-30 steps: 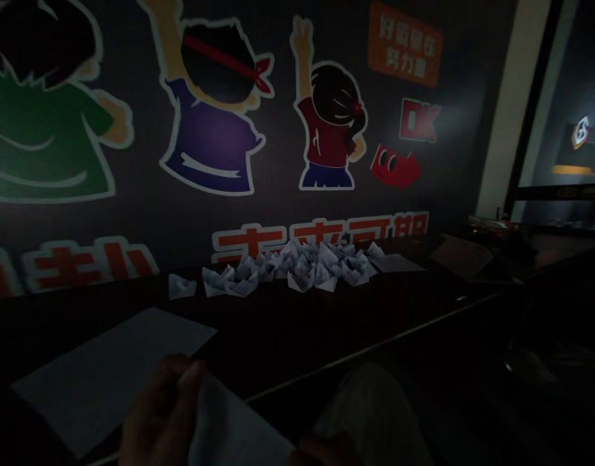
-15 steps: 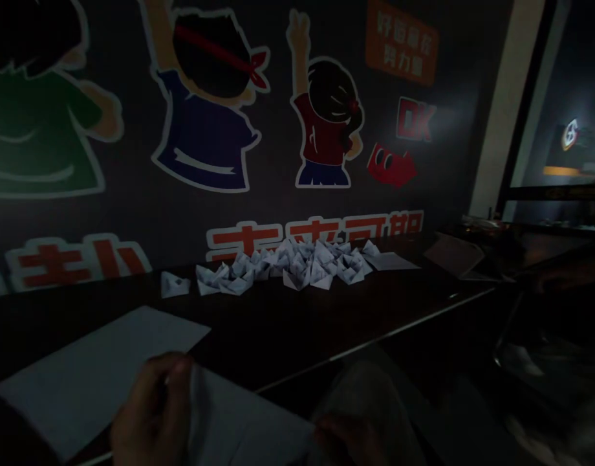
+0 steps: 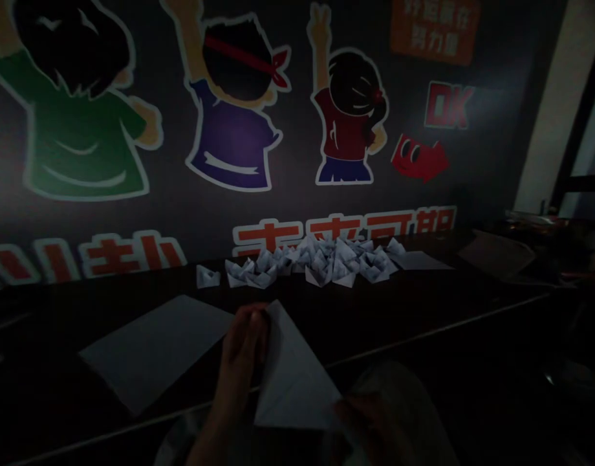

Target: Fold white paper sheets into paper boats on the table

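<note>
A folded sheet of white paper (image 3: 297, 382) is held up between my hands, in front of the table edge; it shows a slanting upper edge and a crease. My left hand (image 3: 246, 343) pinches its upper left corner, thumb against fingers. At the lower right, my right hand (image 3: 368, 414) is closed on the opposite corner, its fingers dim in the shadow. Beyond my left hand, a flat sheet of white paper (image 3: 156, 349) lies on the dark table (image 3: 404, 310).
Several folded paper boats (image 3: 321, 265) are heaped along the table's back against the cartoon-painted wall (image 3: 297, 129). One paper boat (image 3: 208, 277) stands apart at the heap's left. Another white sheet (image 3: 423, 261) lies right of the heap. My knee (image 3: 404, 388) is below the table edge.
The folded paper has come up and tilted, with its upper left corner now higher. My left hand has risen with it. The whole view has shifted, moving the scene rightward.
</note>
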`<action>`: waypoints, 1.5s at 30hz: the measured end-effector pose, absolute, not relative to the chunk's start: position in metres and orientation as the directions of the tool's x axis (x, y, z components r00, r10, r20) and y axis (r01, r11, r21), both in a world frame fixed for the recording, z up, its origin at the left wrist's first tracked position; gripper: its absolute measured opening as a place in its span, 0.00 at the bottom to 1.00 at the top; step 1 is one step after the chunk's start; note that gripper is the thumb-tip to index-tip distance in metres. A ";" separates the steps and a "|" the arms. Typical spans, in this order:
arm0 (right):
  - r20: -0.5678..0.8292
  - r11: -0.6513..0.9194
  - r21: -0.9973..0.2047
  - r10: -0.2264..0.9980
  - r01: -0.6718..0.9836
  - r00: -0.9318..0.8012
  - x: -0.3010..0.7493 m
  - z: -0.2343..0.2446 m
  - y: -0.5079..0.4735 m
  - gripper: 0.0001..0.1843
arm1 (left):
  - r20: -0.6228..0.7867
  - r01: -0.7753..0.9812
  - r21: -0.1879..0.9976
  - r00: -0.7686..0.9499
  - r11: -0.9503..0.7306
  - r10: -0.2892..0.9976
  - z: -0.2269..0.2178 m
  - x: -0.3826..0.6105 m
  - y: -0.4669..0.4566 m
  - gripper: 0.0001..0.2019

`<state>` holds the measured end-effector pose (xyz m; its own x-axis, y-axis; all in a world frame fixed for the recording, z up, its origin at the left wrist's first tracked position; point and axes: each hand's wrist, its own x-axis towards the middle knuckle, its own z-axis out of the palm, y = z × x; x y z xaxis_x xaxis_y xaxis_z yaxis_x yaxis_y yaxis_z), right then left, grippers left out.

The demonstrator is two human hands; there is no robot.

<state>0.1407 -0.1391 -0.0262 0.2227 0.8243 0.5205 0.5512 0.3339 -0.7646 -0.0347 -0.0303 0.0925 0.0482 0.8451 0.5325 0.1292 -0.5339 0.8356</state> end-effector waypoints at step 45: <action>0.474 0.409 -0.874 0.835 0.263 0.278 0.171 0.057 -0.068 0.18 | 0.283 -0.215 0.959 0.655 -0.187 0.700 0.089 -0.001 -0.015 0.21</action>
